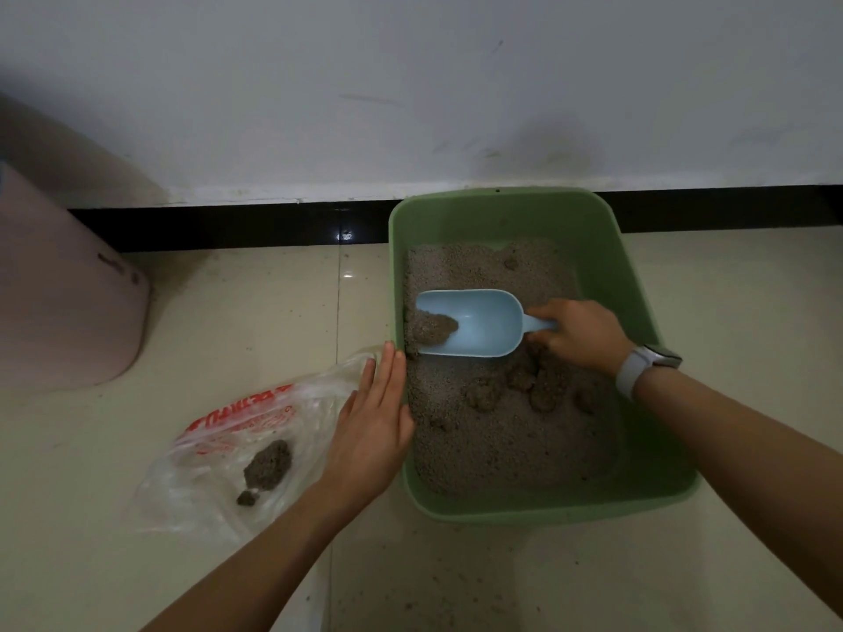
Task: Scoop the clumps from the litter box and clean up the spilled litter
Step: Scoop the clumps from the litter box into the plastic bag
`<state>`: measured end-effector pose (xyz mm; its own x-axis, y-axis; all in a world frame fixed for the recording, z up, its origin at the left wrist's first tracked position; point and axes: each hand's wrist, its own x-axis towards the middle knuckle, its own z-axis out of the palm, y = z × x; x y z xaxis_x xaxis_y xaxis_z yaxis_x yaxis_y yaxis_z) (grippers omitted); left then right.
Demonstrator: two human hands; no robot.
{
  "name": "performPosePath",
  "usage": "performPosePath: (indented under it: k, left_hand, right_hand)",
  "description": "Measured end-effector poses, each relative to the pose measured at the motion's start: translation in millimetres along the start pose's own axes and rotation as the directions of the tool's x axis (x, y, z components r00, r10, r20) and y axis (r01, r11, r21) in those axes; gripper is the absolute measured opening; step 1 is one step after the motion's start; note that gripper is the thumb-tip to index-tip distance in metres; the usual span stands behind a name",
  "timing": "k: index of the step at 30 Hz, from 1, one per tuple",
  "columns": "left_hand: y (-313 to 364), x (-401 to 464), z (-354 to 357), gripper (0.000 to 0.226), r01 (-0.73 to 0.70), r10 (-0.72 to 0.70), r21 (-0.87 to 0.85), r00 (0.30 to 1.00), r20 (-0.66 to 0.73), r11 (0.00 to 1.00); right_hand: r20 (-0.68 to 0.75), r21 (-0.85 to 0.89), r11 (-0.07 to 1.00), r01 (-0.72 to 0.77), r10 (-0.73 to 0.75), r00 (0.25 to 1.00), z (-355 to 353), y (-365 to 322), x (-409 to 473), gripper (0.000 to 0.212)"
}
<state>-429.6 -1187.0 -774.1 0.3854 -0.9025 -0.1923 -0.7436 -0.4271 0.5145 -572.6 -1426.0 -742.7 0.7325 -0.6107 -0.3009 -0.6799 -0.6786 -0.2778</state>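
A green litter box (634,275) full of grey litter stands on the tiled floor against the wall. My right hand (579,335) grips the handle of a light blue scoop (479,326), whose mouth lies against the box's left wall with a clump (433,328) in it. Several more clumps (524,385) lie in the litter below the scoop. With straight fingers, my left hand (372,431) presses flat against the outside of the left rim. A clear plastic bag (237,453) with red print lies on the floor to the left, holding two dark clumps (267,469).
A pink bin (64,303) stands at the far left by the wall. A black skirting strip (228,230) runs along the wall's foot. Scattered litter grains (456,599) dot the floor tiles in front of the box.
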Motion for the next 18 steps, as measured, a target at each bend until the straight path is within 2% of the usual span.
performPosePath:
  k: [6, 10, 13, 18]
  left_hand:
    - [-3.3, 0.2, 1.9, 0.066, -0.015, 0.015, -0.002, 1.000, -0.016, 1.000]
    - [-4.6, 0.3, 3.5, 0.065, -0.015, 0.015, -0.014, 1.000, -0.024, 1.000]
    - [-5.9, 0.4, 3.7, 0.064, -0.016, 0.016, -0.021, 1.000, -0.023, 1.000]
    - [-7.4, 0.1, 5.5, 0.064, -0.026, 0.024, -0.043, 0.999, -0.034, 0.999]
  right_hand:
    - [0.072, 0.041, 0.999, 0.003, -0.006, 0.997, 0.6, -0.4, 15.8, 0.032]
    - [0.043, 0.049, 0.998, 0.041, -0.043, 0.998, -5.3, 6.8, 20.8, 0.034]
    - [0.000, 0.152, 0.988, 0.029, -0.030, 1.000, -3.1, 10.3, 16.8, 0.037]
    - [0.077, 0.235, 0.972, 0.006, -0.025, 0.997, 10.5, 12.0, 4.9, 0.038]
